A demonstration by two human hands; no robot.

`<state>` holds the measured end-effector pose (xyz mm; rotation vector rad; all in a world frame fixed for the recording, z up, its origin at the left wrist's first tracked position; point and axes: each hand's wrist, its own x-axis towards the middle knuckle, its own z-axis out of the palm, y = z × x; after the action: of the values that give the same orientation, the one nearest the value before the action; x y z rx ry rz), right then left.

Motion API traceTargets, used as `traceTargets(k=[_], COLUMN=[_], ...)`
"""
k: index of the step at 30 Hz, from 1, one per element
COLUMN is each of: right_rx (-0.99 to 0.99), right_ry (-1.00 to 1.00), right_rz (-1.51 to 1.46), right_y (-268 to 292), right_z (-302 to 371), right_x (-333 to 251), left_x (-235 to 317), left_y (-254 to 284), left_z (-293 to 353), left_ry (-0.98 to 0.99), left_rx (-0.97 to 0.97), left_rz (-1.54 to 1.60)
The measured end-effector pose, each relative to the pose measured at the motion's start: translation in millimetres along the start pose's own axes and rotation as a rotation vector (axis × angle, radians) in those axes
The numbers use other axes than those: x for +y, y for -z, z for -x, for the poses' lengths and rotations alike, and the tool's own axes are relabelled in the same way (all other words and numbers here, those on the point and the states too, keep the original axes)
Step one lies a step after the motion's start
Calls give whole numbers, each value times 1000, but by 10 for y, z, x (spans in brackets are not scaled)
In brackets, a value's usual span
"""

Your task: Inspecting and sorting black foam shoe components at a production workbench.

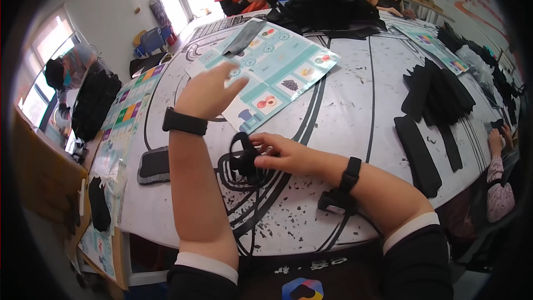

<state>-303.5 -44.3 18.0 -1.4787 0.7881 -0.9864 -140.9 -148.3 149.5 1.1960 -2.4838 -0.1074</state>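
Note:
My left hand (210,93), with a black band at its wrist, is raised over the printed sheet's near left edge. Its thumb and fingers are apart and hold nothing, though motion smears the tips. A grey cloth strip (244,38) lies beyond it on the sheet. Closer to me, my right hand (282,153) has its fingers closed round a small black item with a loop (244,161); its exact kind is unclear. A thin black cord hangs from this item toward the near table edge. My right wrist wears a strap with a black box (336,202).
A teal printed sheet (300,80) covers the table's middle. Black cloth pieces are heaped (327,8) at the far side and stacked (438,91) at right. A dark pad (154,165) lies left of my forearm. Other people sit at the far and right edges.

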Motion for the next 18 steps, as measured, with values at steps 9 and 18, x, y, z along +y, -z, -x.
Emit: traceTargets(k=[9, 18], right_rx=[-19, -51], right_ry=[107, 122], right_rz=[467, 323], right_y=[-48, -241], right_z=[-19, 6], right_x=[-36, -353], left_x=[402, 346], left_y=[-191, -399], left_z=[-176, -291], left_ry=[-205, 155], left_rx=[579, 589], left_rz=[497, 1658])
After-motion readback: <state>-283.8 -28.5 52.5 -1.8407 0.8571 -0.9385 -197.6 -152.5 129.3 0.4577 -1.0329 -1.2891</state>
